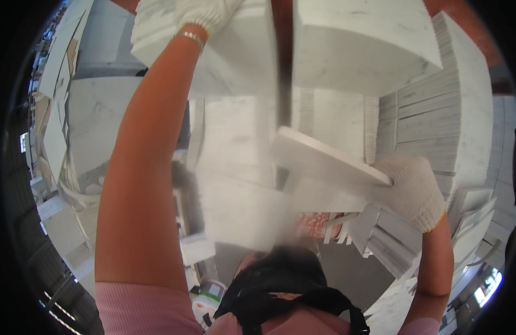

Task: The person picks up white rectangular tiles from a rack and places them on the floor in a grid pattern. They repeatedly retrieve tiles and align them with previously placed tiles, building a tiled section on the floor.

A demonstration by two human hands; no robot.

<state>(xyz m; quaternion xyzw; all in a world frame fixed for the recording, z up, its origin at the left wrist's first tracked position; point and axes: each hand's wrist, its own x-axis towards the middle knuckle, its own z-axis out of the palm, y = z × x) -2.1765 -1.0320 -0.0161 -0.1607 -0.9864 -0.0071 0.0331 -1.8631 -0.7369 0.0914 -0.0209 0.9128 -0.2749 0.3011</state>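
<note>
My right hand [412,187], in a white knit glove with a yellowish cuff edge, grips one end of a white marble tile [330,159]. The tile is tilted and reaches left across the middle of the view. Far up at the left, my gloved left hand [206,12] rests at the top of a stack of white tiles [230,70]; its fingers run out past the picture's upper edge. A second stack of grey-veined tiles [364,58] stands right of it, across a narrow gap. Below the held tile, a pale flat surface [235,209] is smeared by motion.
A tall row of stacked tiles [473,106] lines the right side. Slabs [54,120] lean at the far left, and more thin pieces [473,215] lean at the lower right. A white bucket with a green band [209,296] stands low, left of my dark apron.
</note>
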